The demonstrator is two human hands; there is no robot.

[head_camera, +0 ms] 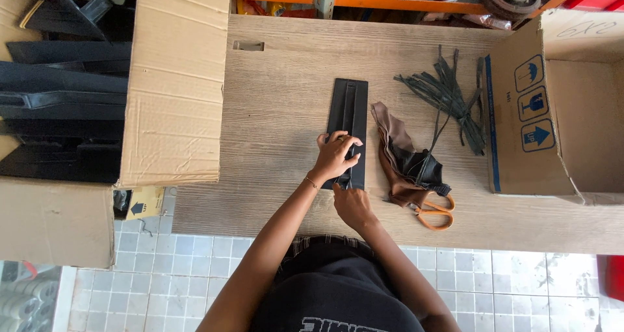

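- Head view: a long black strip (348, 120) lies lengthwise at the middle of the wooden bench (279, 91).
- The left hand (335, 155) presses flat on the strip's near half, fingers spread.
- The right hand (351, 204) pinches the strip's near end.
- Just right of the strip lies a heap of brown and black scraps (406, 166), with orange-handled scissors (434, 213) at its near edge.
- Beyond the scraps, right of the strip, lies a bundle of thin dark strips (448, 98).
- Open cardboard boxes flank the strip: one on the left (172, 85), one on the right (552, 111).

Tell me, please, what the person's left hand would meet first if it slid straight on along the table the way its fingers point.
The left hand points up and right across the black strip. Going on, it would probably meet the brown cloth scraps first, though depth is hard to judge.
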